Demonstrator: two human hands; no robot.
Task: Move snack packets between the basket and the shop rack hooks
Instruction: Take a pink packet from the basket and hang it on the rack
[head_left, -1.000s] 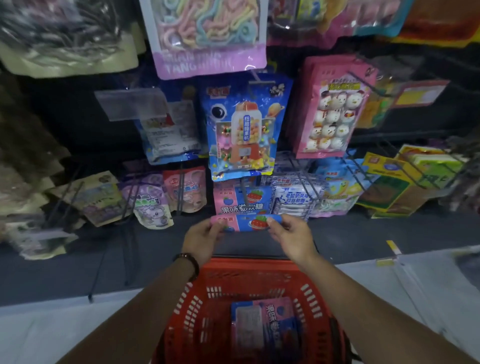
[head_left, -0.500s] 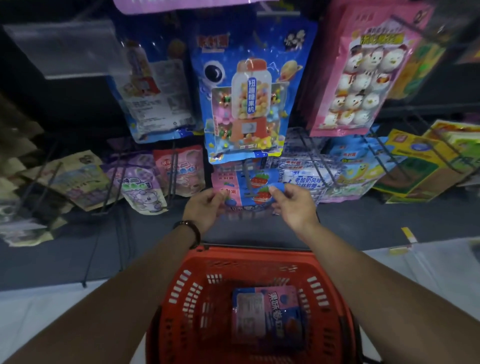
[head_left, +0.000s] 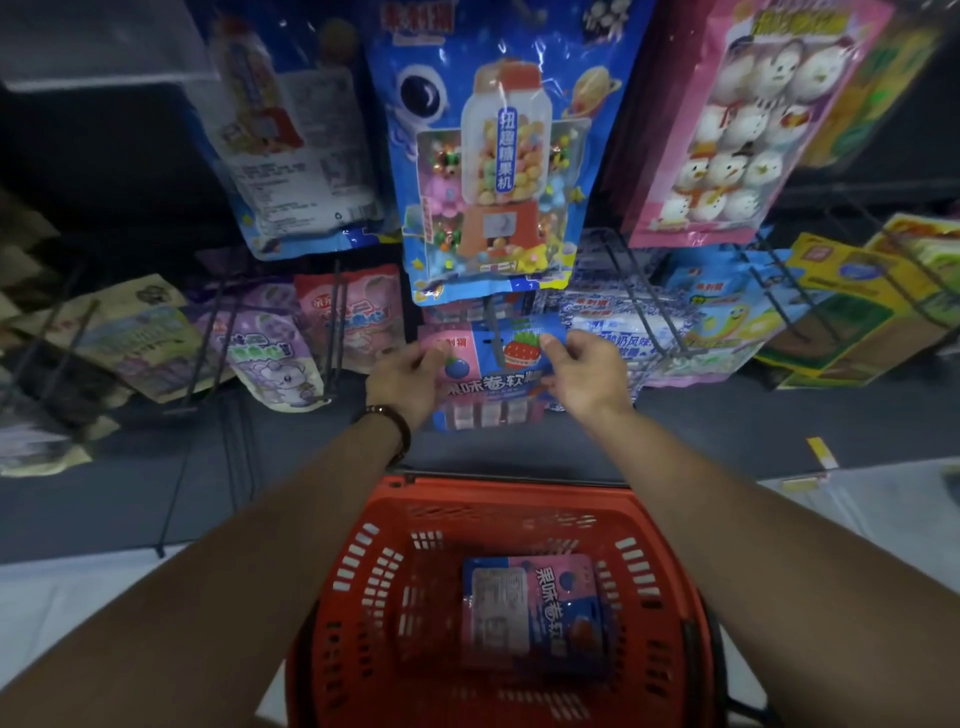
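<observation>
A pink and blue snack packet (head_left: 491, 371) with a blueberry and a strawberry on it hangs at a dark rack hook (head_left: 496, 332), in front of more of the same kind. My left hand (head_left: 410, 376) pinches its left edge. My right hand (head_left: 584, 371) pinches its right edge. Below my arms stands the red basket (head_left: 363, 571). One more pink and blue packet (head_left: 535, 616) lies flat on the basket's floor.
A large blue gumball-machine bag (head_left: 493, 171) hangs right above the held packet. A pink snowman bag (head_left: 737, 124) hangs to the right, purple and red pouches (head_left: 291, 343) to the left, yellow-green boxes (head_left: 852, 312) at far right. Bare hooks (head_left: 644, 296) jut out.
Both hands have carried the packet up from just above the basket rim to the hook on the rack. My view has moved closer to the rack.
</observation>
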